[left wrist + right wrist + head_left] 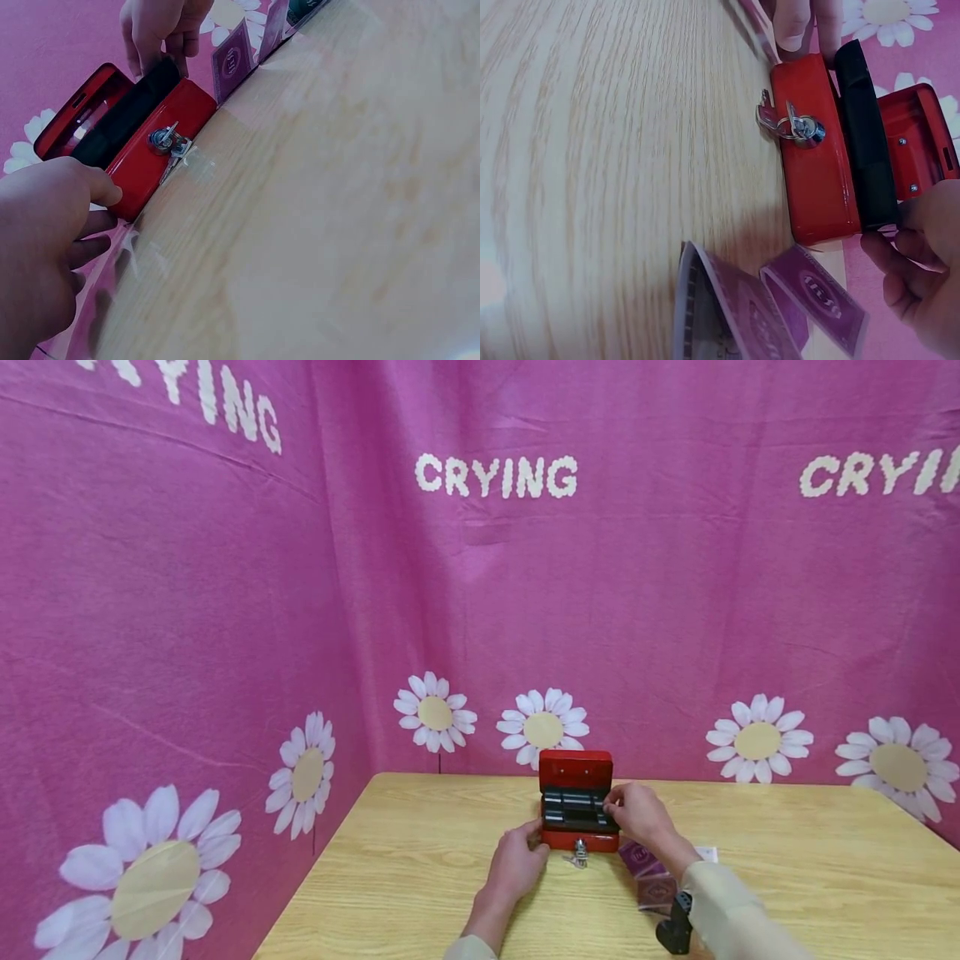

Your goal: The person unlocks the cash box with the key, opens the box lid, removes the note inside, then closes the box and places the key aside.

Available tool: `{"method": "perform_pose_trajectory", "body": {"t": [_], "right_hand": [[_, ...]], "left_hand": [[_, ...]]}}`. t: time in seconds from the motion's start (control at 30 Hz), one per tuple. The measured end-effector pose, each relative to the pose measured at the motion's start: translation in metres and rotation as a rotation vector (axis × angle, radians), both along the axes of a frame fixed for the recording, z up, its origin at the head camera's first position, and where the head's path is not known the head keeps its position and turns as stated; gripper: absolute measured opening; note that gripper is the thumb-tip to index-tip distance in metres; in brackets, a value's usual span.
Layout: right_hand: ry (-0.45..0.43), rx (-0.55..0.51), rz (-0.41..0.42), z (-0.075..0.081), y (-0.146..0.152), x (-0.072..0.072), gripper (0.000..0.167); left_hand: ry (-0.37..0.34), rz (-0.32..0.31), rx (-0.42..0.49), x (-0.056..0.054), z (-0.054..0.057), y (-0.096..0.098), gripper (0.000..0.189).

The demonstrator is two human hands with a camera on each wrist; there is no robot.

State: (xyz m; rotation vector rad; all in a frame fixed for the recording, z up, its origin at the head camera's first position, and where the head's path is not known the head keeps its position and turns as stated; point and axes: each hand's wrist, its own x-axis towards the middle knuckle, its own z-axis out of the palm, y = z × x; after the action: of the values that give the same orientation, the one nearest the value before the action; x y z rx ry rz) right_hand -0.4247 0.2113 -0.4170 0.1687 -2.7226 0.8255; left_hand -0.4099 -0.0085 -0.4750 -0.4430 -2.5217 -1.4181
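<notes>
A small red cash box (558,841) stands on the table with its lid (576,768) raised at the back. The black tray (866,142) sits up above the box's rim. My right hand (641,814) pinches the tray's right end, its fingertips low on that end in the right wrist view. At the opposite end, my left hand (513,864) rests against the box's side, thumb by the front corner and lower fingers loose. Keys (769,120) on a ring hang from the front lock (161,139). The box's floor is hidden.
Folded purple printed notes (817,296) stand on the table (420,860) right of the box, partly beneath my right forearm. A black object (675,928) lies closer to me beside them. Pink fabric (637,610) with daisies hangs behind the table and along its left.
</notes>
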Motion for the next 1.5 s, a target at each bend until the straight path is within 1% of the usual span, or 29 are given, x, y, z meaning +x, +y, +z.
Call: {"method": "perform_pose_trajectory", "body": {"t": [0.1,0.27,0.37,0.57,0.9,1.1,1.17,1.27,1.43,1.5], "right_hand": [[-0.015,-0.001,-0.009,-0.001,0.000,-0.001,0.010],[-0.005,0.006,-0.017,-0.002,-0.002,-0.002,0.009],[0.008,0.015,-0.015,-0.003,-0.003,-0.003,0.009],[0.018,0.028,-0.030,-0.010,-0.005,-0.006,0.010],[0.007,0.061,-0.061,-0.015,-0.010,-0.006,0.010],[0.042,0.088,-0.066,-0.020,-0.009,-0.006,0.009],[0.072,0.085,-0.060,-0.019,-0.008,-0.006,0.010],[0.093,0.066,-0.066,-0.015,-0.007,-0.005,0.014],[0.113,-0.022,-0.090,-0.007,-0.005,-0.003,0.018],[0.138,-0.059,-0.092,-0.004,-0.005,-0.003,0.019]], "left_hand": [[-0.020,-0.005,0.010,0.000,0.000,0.001,0.044],[-0.045,-0.011,0.004,0.001,0.002,0.000,0.044],[-0.030,-0.009,-0.020,0.001,0.003,-0.002,0.043],[-0.034,-0.002,-0.043,0.001,0.004,-0.003,0.042],[-0.050,0.008,-0.046,0.001,0.004,-0.002,0.044],[-0.047,0.001,-0.047,0.000,0.002,-0.003,0.045],[-0.040,0.002,-0.049,0.000,0.002,-0.003,0.045],[-0.044,-0.001,-0.048,0.000,0.003,-0.003,0.045],[-0.068,-0.011,-0.030,0.000,0.004,-0.002,0.046],[-0.067,-0.006,-0.033,0.000,0.004,-0.003,0.046]]}}
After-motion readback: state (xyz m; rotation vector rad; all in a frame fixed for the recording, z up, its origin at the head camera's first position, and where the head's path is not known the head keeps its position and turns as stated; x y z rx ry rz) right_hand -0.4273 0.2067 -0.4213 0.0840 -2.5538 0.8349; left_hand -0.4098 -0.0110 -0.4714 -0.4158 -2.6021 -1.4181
